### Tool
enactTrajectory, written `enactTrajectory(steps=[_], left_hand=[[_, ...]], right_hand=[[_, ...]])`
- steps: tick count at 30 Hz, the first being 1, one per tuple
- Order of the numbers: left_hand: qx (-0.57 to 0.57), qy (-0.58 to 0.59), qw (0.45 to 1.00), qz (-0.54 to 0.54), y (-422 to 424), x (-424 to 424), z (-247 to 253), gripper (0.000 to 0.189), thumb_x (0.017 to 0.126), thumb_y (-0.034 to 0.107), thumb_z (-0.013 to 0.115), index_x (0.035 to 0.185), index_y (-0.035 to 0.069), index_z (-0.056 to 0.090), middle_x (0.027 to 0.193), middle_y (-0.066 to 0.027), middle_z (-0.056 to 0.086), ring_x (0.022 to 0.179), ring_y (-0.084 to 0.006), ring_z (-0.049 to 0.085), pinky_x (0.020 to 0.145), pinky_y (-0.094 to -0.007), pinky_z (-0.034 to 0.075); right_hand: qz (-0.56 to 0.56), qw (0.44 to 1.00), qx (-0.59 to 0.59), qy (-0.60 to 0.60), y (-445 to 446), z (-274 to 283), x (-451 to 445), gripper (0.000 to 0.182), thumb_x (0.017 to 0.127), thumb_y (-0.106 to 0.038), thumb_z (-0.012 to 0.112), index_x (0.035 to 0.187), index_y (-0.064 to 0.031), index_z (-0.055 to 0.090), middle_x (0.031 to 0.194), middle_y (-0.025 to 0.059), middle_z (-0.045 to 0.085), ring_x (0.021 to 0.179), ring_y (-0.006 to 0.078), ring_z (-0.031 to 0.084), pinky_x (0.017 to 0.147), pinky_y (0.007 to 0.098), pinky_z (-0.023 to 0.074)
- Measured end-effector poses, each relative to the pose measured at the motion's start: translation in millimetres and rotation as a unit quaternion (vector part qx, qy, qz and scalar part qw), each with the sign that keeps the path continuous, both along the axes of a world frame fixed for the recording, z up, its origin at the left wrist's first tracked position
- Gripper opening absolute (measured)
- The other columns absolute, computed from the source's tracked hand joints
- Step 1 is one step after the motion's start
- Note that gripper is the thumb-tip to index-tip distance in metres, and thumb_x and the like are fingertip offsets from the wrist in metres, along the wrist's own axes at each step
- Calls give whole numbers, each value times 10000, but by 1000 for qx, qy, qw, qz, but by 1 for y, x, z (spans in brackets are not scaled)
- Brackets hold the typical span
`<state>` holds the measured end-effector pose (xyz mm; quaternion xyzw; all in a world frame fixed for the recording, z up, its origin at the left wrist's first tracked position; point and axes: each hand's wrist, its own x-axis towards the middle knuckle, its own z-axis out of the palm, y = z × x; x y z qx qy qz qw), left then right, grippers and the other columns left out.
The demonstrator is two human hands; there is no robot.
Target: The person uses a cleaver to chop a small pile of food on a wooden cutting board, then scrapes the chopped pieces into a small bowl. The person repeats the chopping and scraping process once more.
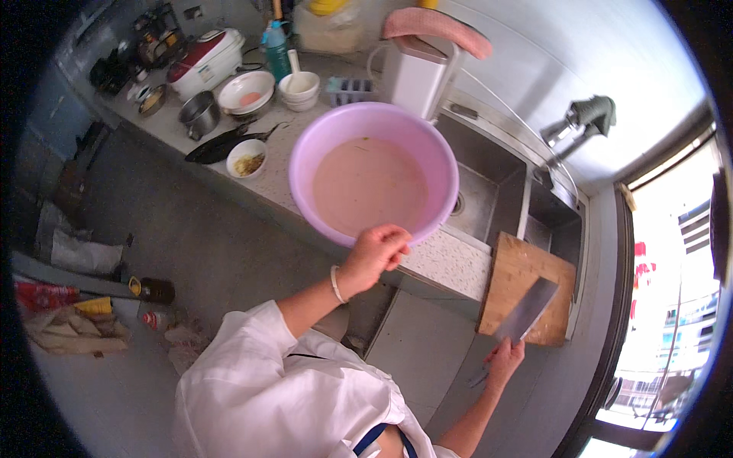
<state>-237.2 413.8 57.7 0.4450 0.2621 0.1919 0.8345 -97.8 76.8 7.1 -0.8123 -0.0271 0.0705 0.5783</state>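
With my right hand (507,358) I grip the handle of a cleaver (528,309), its broad metal blade over a wooden cutting board (498,286). The board lies across the front of the sink at the right. My left hand (381,255) is at the near rim of a large pink plastic basin (441,166), its fingers curled; whether they touch the rim or hold anything small cannot be told. Cloudy liquid with a few small bits fills the lower part of the basin, which stands at the sink's left edge.
Left of the basin, on the speckled counter (275,189), are a small bowl of chopped food (246,159), dark eggplants (220,143), stacked bowls (299,91), a metal pot (199,114) and a rice cooker (206,63). A faucet (552,166) rises behind the double sink (475,194).
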Motion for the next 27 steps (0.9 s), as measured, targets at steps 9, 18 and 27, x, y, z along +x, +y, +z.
enactTrajectory(steps=[9, 18, 27], left_hand=[[151, 39, 911, 383, 215, -119, -21, 134, 924, 138, 574, 995, 44, 639, 803, -12, 610, 589, -41, 458, 513, -175, 382], [564, 378, 685, 265, 291, -145, -61, 212, 876, 141, 566, 1023, 24, 666, 960, -136, 665, 953, -326, 602, 838, -381, 462], [578, 456, 613, 285, 292, -140, -95, 241, 832, 81, 573, 1056, 93, 660, 1051, -101, 652, 1050, -275, 549, 909, -506, 351]], right_hand=[[-45, 982, -174, -63, 6, -33, 78, 137, 838, -113, 439, 809, 11, 488, 562, 87, 464, 404, 191, 448, 352, 364, 390], [-57, 918, -355, -167, 19, -74, 127, 200, 854, -148, 408, 860, 41, 471, 583, 168, 523, 405, 266, 530, 364, 401, 445], [-71, 818, -555, -134, 72, -39, 120, 284, 837, -208, 528, 993, 28, 534, 925, 274, 612, 871, 447, 597, 737, 524, 463]])
